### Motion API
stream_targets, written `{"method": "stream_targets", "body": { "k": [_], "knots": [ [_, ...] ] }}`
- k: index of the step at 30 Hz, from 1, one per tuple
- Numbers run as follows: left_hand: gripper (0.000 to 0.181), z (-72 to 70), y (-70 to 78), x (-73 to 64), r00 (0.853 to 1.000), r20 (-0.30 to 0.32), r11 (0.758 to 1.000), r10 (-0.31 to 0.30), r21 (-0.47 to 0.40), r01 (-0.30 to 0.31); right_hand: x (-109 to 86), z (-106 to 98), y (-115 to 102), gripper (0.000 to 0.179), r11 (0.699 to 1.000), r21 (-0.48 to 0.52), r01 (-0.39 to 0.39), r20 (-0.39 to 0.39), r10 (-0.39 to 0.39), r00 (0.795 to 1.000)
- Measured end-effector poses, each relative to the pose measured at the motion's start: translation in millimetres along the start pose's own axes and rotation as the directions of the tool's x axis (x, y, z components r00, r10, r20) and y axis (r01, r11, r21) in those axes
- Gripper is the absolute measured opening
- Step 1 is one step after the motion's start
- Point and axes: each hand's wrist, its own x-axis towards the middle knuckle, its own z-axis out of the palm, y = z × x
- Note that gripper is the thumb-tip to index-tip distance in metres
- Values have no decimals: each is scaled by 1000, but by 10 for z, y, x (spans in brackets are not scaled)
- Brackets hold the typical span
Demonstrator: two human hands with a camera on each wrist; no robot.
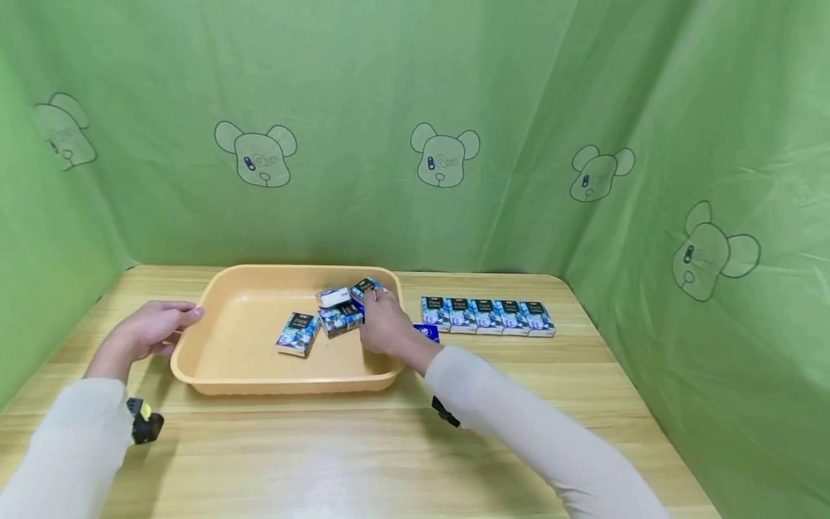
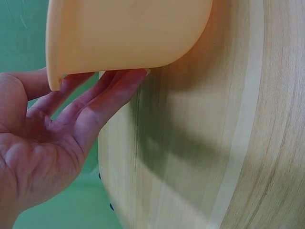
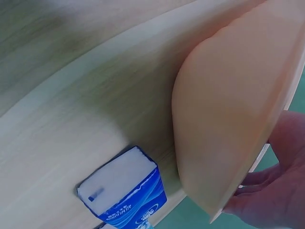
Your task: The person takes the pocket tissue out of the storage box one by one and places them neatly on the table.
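Note:
My left hand [image 1: 152, 328] holds the left rim of a pale orange plastic tray [image 1: 220, 367]. In the left wrist view its thumb is over the rim and its fingers lie against the outer wall. My right hand [image 1: 389, 324] reaches over the tray's right rim, its fingertips right at a blue floral tissue pack [image 1: 365, 288]; whether they grip it I cannot tell. Beside it sit a tissue pack with its pale side up [image 1: 333, 297] and another floral pack [image 1: 341, 319]. A separate tissue pack [image 1: 299, 334] lies flat near the tray's middle.
A neat row of several floral tissue packs [image 1: 486, 316] lies on the wooden table [image 1: 292, 461], right of the tray. One deep blue pack [image 3: 126, 188] lies close outside the tray's right end, under my right wrist. Green curtains [image 1: 350, 216] enclose the back and sides.

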Motion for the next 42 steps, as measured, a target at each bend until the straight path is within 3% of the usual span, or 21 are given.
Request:
{"method": "stream_targets", "body": {
  "k": [9,15,21,27,33,39,42],
  "knots": [
    [75,-13,-21,25,1000,-2,1000,1,14,-1,-24,-25,-47,58,992,-116,47,-9,-48,999],
    [75,-12,-21,29,1000,2,1000,2,10,-2,-91,-5,-65,59,985,-154,71,-2,-72,997],
    [75,-9,-7,28,1000,-1,1000,4,7,-4,-135,-32,-76,48,984,-150,95,-2,-96,995],
    [75,-12,-15,21,1000,-2,1000,-1,18,1,-82,-44,-59,43,977,-167,134,-54,-145,988],
    [75,-4,-16,11,1000,-6,1000,2,11,-2,-13,-6,-69,57,973,-216,84,-80,-103,991],
    [74,4,-13,7,1000,-4,1000,4,4,-4,25,16,-103,38,958,-283,51,-86,-78,993],
    [75,-2,-14,9,1000,-8,1000,2,6,-2,29,26,-124,39,964,-264,36,-89,-62,994]
  ]
}}
